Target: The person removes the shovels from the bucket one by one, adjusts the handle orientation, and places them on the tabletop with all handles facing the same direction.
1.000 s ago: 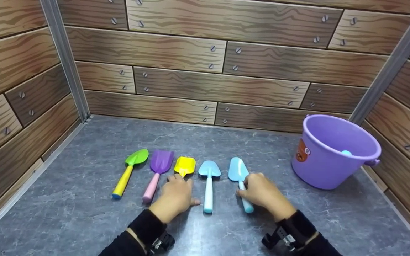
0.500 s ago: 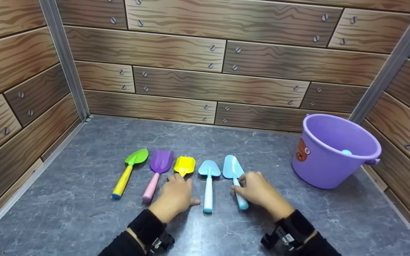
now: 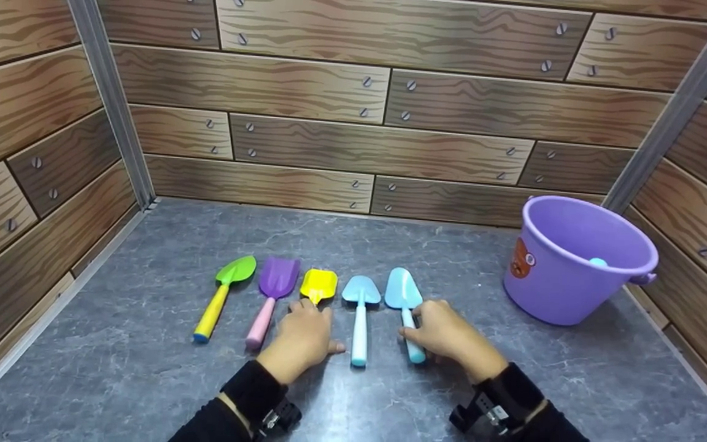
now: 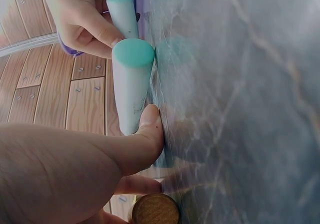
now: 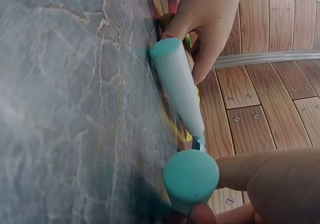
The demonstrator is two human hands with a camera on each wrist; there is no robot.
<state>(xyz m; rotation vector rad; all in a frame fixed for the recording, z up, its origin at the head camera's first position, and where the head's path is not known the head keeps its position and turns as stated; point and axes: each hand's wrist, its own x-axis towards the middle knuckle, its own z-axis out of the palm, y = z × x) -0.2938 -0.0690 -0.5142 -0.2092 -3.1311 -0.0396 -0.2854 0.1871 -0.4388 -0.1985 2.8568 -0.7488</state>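
Observation:
Several toy shovels lie in a row on the grey tabletop. My right hand [image 3: 448, 331] grips the white handle of the rightmost blue shovel [image 3: 402, 288], its blade pointing away; the handle's teal end [image 5: 191, 176] shows in the right wrist view. My left hand [image 3: 301, 337] rests over the handle of the yellow shovel [image 3: 318, 285], thumb spread out to the side; in the left wrist view a brownish handle end [image 4: 155, 210] appears under the fingers. Between both hands lies another blue shovel [image 3: 360, 319], touched by neither in the head view.
Left of my left hand lie a purple shovel [image 3: 278, 277] with a pink handle and a green shovel [image 3: 235, 270] with a yellow handle. A purple bucket [image 3: 556, 288] stands at the right with something light blue inside. Wood-patterned walls [image 3: 329, 92] enclose the table.
The right hand has shifted the rightmost blue shovel slightly left and straightened it beside the other blue one. The left hand has stayed in place.

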